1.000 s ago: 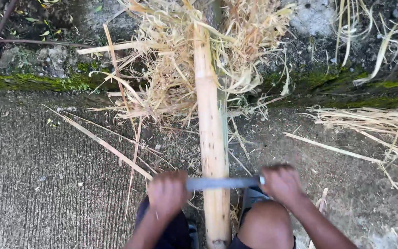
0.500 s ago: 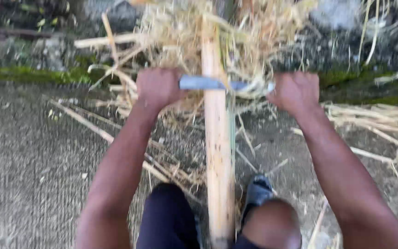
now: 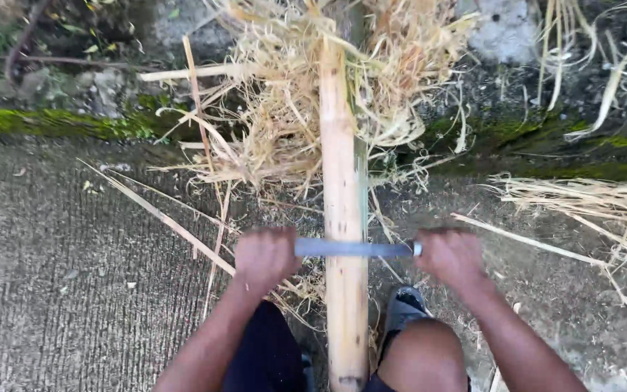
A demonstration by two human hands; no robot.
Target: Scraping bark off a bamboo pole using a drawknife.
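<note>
Rough grooved concrete (image 3: 59, 290) covers the ground, and it's pretty gritty, with little chips and dry bits all over it. Beyond the hands, a mossy green edge (image 3: 52, 122) runs across where the concrete ends, and past that it's just dirt, stones and twigs.

Left hand (image 3: 264, 255) is curled shut around one end of a flat grey blade (image 3: 353, 249), and right hand (image 3: 453, 255) is closed the same way around the other end, so the blade spans straight between the two fists. It lies crosswise on top of a pale bamboo pole (image 3: 344, 196), touching it. The pole runs right between the hands, from down between the person's knees out past the mossy edge, and its skin looks scraped bare and light for most of its length.

Out ahead of both hands, a big tangle of straw-coloured shavings (image 3: 284, 123) piles up around the far part of the pole, thickest on the left-hand side. A few long thin strips (image 3: 161, 216) lie loose on the concrete just ahead of and outside the left hand. Off beyond the right hand there's another heap of dry strips (image 3: 582, 199) on the ground, well apart from the fist.

Close under the right wrist, a grey shoe (image 3: 403, 312) sits just beside the pole. Outside the left hand the concrete stretches wide and flat with only small litter on it; on the right-hand side the ground is darker and messier, with more scraps scattered around.
</note>
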